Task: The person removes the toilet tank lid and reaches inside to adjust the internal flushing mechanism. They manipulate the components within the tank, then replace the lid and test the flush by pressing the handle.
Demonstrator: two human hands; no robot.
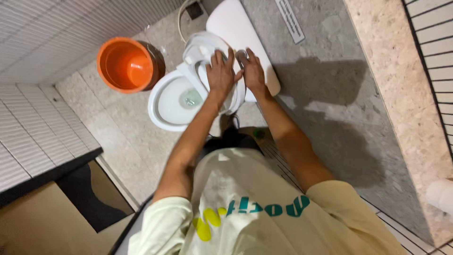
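both hands, left hand [221, 73] and right hand [253, 72], lie spread flat on the glossy white raised toilet seat [200, 52]; round orange plastic bucket [126, 65] beside the bowl [170, 101]; white strip sign [289, 20] on speckled wall.

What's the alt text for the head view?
Both hands, left hand and right hand, press on a raised white toilet seat above the open toilet bowl. An orange bucket stands beside it on the stone floor.
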